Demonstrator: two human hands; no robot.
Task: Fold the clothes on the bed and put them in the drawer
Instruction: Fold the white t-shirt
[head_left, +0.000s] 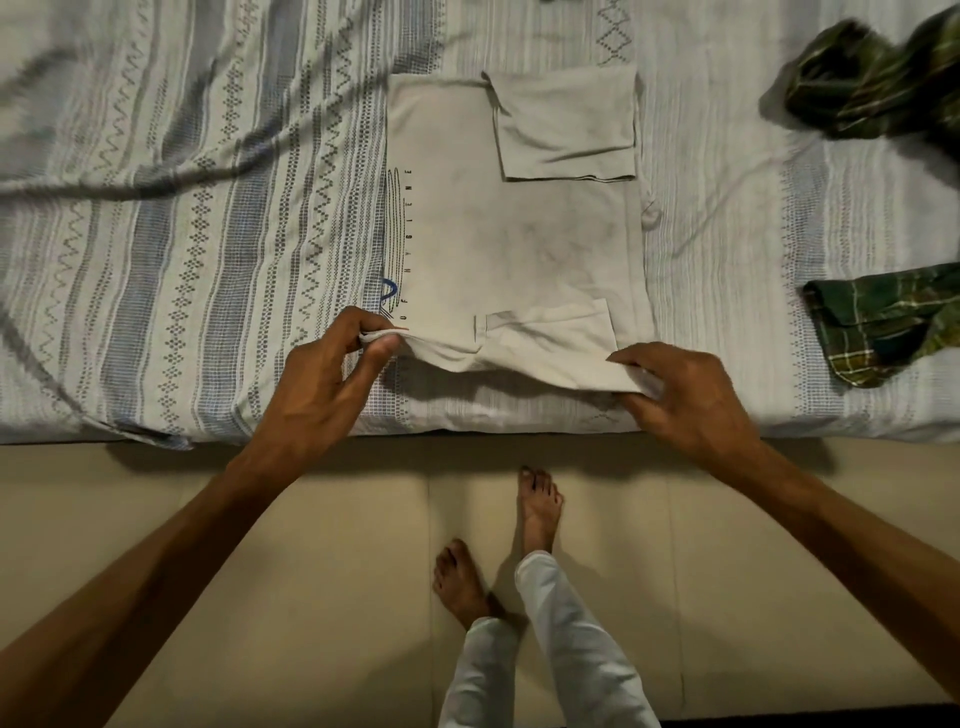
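Observation:
A pale cream T-shirt (519, 228) lies partly folded on the bed, both sleeves turned in over its back and dark lettering along its left fold. My left hand (327, 364) pinches the shirt's near left corner. My right hand (680, 389) pinches the near right corner. The near edge is lifted a little off the patterned bedsheet (182, 234) between the two hands. No drawer is in view.
Two crumpled green checked garments lie at the right: one at the far right (878, 78), one nearer (893, 322). The bed's front edge (156, 436) runs across the view. Below it is a beige tiled floor (311, 571) with my bare feet (540, 509).

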